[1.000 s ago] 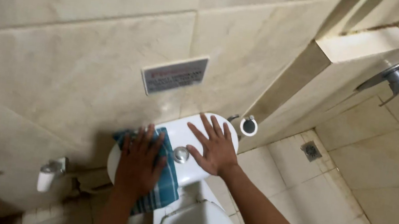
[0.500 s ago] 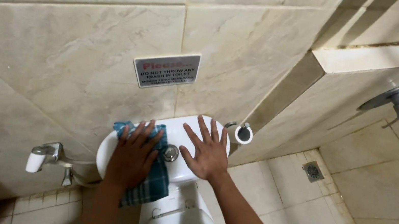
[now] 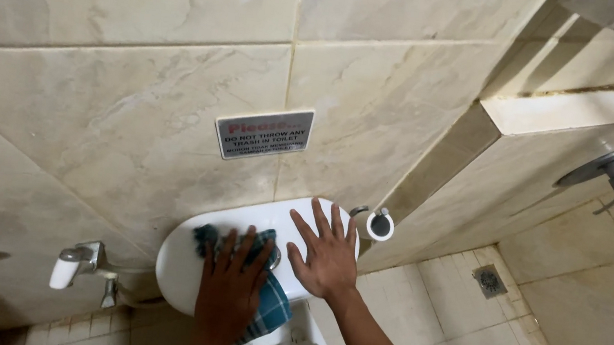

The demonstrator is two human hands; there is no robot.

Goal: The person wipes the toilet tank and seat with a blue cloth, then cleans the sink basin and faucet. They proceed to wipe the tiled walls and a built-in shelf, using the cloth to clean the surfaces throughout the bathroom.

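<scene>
Left hand [image 3: 228,289] pressed flat, fingers spread, on teal checked cloth [image 3: 270,306] atop white ceramic toilet tank lid [image 3: 185,259]; right hand [image 3: 324,254] open, palm down w/ fingers splayed, beside it.

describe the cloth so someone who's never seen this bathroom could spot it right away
Find the white toilet tank against the beige tiled wall, below the small sign. On its lid, under the left hand, lies the cloth. It is the only teal checked thing among white and beige surfaces.

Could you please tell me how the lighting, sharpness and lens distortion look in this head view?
Head view: soft, warm light, no harsh glare on the wall tiles; left hand, cloth and right hand on the cistern lid fairly sharp; wide-angle lens tilts tile lines.
</scene>
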